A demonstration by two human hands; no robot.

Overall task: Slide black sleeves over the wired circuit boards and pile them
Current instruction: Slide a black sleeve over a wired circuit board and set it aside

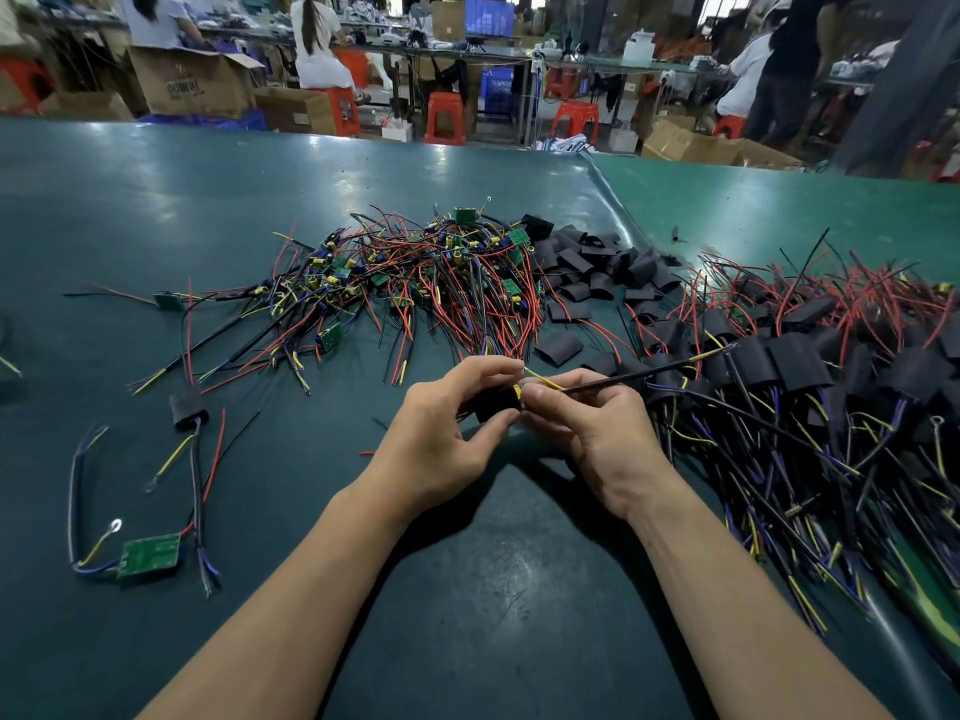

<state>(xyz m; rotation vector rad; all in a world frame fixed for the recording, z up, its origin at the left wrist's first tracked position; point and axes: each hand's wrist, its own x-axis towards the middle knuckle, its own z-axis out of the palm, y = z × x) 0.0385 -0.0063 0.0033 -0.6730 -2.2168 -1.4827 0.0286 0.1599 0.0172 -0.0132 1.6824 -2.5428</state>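
Observation:
Over the middle of the green table, my left hand grips a black sleeve between thumb and fingers. My right hand pinches a wired circuit board at the sleeve's right mouth; only a yellow part of it shows. Its black and yellow wires stick out to the right. Behind the hands lies a tangle of bare wired boards. Loose empty sleeves lie right of that. A pile of sleeved boards fills the right side.
One sleeved board and a bare green board with wires lie at the left. Another bare board sits farther back left. Beyond the table's far edge are red stools, cardboard boxes and seated people.

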